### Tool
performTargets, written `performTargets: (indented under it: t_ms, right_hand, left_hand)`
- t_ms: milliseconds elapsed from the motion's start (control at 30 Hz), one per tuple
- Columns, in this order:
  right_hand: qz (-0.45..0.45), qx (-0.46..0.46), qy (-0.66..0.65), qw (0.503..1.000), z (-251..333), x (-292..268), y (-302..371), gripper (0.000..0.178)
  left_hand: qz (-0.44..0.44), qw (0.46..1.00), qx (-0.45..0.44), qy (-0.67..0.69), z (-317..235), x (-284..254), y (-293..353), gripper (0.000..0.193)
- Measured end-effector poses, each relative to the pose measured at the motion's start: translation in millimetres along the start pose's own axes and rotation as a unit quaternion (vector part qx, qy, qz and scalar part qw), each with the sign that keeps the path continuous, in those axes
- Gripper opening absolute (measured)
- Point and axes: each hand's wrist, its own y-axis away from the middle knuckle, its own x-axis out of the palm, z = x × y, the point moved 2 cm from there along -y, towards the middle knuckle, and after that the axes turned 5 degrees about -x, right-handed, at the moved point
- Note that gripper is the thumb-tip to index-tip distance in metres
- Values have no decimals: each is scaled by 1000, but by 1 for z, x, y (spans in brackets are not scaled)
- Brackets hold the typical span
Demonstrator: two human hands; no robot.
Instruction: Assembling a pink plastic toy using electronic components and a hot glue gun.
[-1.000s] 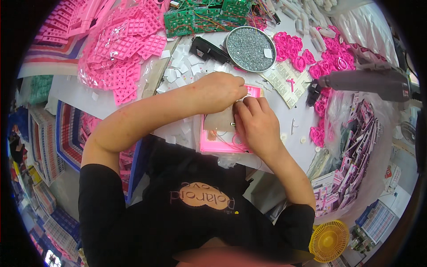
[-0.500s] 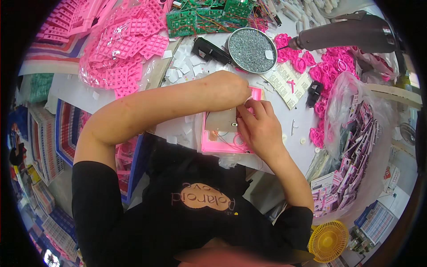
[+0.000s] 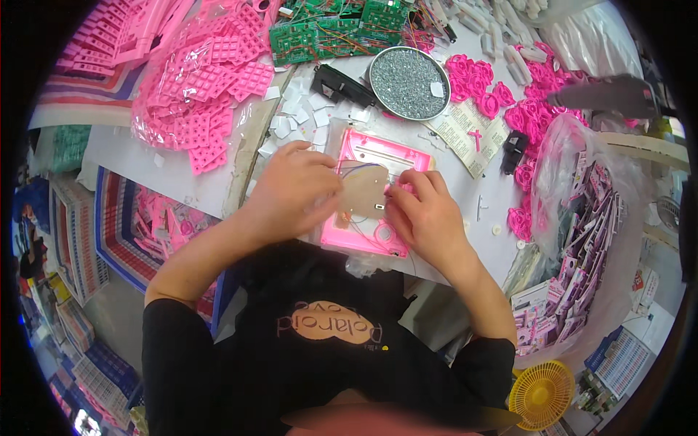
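In front of me lies a pink plastic case (image 3: 416, 156), open side up, with a thin tan board (image 3: 361, 190) inside it. Thin wires run over the board's top and lower edges. My left hand (image 3: 302, 187) is over the case's left edge, slightly blurred, fingers apart with nothing visible in them. At the board's right edge, my right hand (image 3: 427, 216) has its thumb and fingers drawn together; what they pinch is hidden. Clear plastic wrap (image 3: 358, 266) sticks out from under the case.
A round dish of small metal screws (image 3: 409, 81) stands beyond the case, beside a black part (image 3: 342, 86). A blurred electric screwdriver (image 3: 607, 96) hangs at right. Green circuit boards (image 3: 313, 40), pink keypads (image 3: 211, 94) and pink rings (image 3: 534, 116) surround the work area.
My left hand has moved back from the case's top right to its left edge, uncovering the upper case. The right hand has shifted little. The screwdriver has swung to the right.
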Motion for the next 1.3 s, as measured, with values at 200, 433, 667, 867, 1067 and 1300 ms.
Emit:
performTargets:
  t_ms: [200, 433, 667, 867, 1067, 1300]
  right_hand:
    - [9, 35, -30, 999, -3, -10, -11, 16]
    - [-129, 69, -128, 981, -17, -15, -33, 15]
    - [-114, 156, -296, 936, -24, 7, -49, 17]
    - [-134, 171, -281, 935, -29, 12, -43, 16]
    - [-113, 208, -340, 910, -22, 10, -49, 17]
    - [-97, 228, -292, 924, -29, 12, -52, 19]
  left_hand:
    - [-108, 984, -137, -39, 44, 11, -55, 17]
    - [-80, 993, -78, 41, 19, 22, -57, 14]
    - [-123, 990, 0, 62, 11, 29, -47, 14]
    - [-115, 992, -51, 0, 14, 22, -36, 17]
    - [-92, 991, -82, -53, 6, 34, -50, 16]
    - [-108, 993, -29, -29, 14, 37, -40, 15]
